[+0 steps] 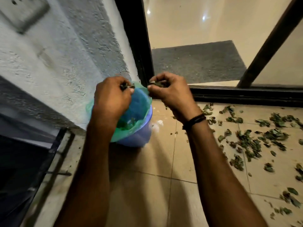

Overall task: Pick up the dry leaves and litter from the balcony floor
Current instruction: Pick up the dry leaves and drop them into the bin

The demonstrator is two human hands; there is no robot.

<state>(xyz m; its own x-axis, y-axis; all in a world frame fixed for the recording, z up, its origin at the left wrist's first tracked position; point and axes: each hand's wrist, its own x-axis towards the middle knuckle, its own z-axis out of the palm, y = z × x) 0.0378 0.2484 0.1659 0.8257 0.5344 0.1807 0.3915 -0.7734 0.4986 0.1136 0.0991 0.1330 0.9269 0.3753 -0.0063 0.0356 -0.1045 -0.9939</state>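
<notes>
Our left hand (113,95) and right hand (170,90) each clench a few dry leaves (155,83) over the blue bucket (139,138) with its green liner (125,130). Scattered leaves (249,140) litter the floor tiles (155,161) on our right.

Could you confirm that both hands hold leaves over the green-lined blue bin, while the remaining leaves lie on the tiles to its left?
Not quite: the head view shows the remaining leaves on the tiles to the right of the bin, not its left. The rest stands: left hand and right hand hold leaves over the green-lined blue bin.
</notes>
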